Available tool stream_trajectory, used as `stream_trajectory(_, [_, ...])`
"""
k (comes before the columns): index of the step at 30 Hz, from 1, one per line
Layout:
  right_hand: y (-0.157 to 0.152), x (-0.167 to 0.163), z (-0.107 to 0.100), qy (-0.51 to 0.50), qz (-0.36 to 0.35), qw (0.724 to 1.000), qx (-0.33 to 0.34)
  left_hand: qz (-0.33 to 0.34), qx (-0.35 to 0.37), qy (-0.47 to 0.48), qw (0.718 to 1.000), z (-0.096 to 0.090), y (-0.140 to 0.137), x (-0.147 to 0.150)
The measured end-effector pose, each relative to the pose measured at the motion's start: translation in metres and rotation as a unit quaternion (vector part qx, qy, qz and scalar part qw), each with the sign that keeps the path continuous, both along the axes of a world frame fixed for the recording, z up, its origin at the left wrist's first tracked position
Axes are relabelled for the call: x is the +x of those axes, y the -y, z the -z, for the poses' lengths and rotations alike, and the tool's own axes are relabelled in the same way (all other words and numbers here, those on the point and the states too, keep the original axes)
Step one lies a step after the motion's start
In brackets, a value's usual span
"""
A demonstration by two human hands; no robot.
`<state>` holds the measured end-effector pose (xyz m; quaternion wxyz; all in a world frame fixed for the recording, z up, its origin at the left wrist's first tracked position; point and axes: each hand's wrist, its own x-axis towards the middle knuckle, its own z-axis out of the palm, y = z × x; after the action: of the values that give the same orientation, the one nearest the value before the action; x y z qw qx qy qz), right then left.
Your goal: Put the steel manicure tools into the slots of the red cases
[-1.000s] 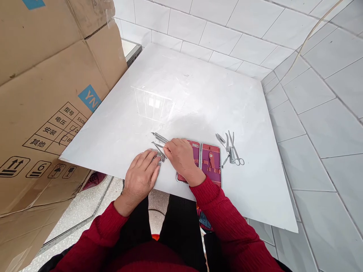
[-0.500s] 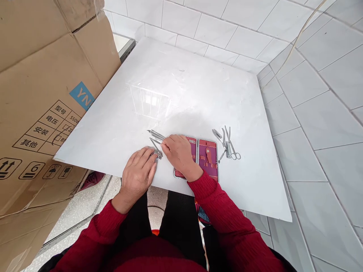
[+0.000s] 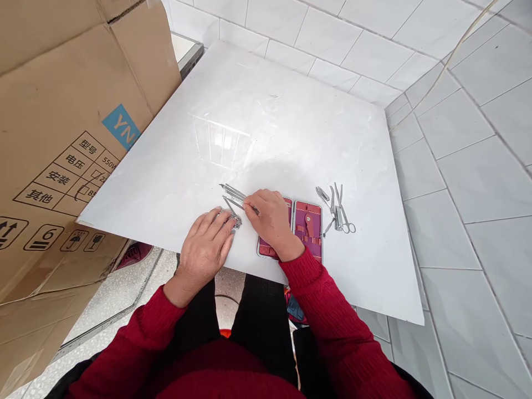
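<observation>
My left hand (image 3: 206, 239) lies palm down near the table's front edge, its fingers stretched over a shiny nail clipper (image 3: 238, 223) and partly hiding it. To its right, my right hand (image 3: 271, 219) pinches the near end of a thin metal manicure tool, mostly hidden by the fingers. Several slim silver manicure tools (image 3: 233, 191) fan out to the left of those fingertips. Under and beside my right hand lies an opened red manicure case (image 3: 308, 213) with a purple lining and small loops; its left half is largely covered by the hand.
Small scissors (image 3: 348, 227), a clipper (image 3: 322, 194) and other metal tools lie right of the case. The white table (image 3: 291, 133) meets a tiled wall (image 3: 328, 33). A large cardboard box (image 3: 62, 111) stands along the left side.
The camera view has shifted slightly. My right hand has moved a little away from my left hand, and its fingers now close on a thin tool. My left hand stays over the clipper.
</observation>
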<state>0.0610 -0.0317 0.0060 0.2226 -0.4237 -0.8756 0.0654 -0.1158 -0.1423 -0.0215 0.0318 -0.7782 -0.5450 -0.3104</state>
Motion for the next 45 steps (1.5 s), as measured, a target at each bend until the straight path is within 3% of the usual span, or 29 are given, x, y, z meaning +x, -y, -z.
stream_trajectory(7, [-0.008, -0.002, 0.004, 0.067, -0.022, 0.997, 0.024, -0.004, 0.001, -0.001, 1.0, 0.002, 0.0, 0.0])
stream_trajectory(15, [-0.006, -0.012, -0.014, 0.175, -0.058, 0.981, 0.06, -0.001, 0.012, -0.005, 1.0, 0.004, 0.002, -0.001])
stream_trajectory(23, [-0.007, -0.02, -0.023, 0.234, -0.056, 0.97, 0.043, 0.004, 0.009, 0.001, 1.0, 0.003, 0.002, -0.001])
stream_trajectory(35, [-0.009, -0.042, -0.044, 0.313, -0.05, 0.947, -0.043, 0.003, 0.021, 0.007, 1.0, 0.004, 0.003, -0.002])
stream_trajectory(38, [-0.011, -0.033, -0.045, 0.244, -0.008, 0.966, -0.08, 0.003, 0.027, 0.005, 1.0, 0.006, 0.003, -0.003])
stream_trajectory(41, [-0.015, -0.01, -0.041, 0.052, 0.045, 0.987, -0.147, 0.008, 0.037, 0.006, 0.999, 0.006, 0.002, -0.005])
stream_trajectory(43, [-0.019, 0.008, -0.036, -0.106, 0.065, 0.969, -0.212, 0.02, 0.05, 0.016, 0.998, 0.005, 0.003, -0.003])
stream_trajectory(45, [-0.021, 0.024, -0.028, -0.232, 0.075, 0.929, -0.277, 0.043, 0.062, 0.028, 0.997, 0.004, 0.006, 0.003])
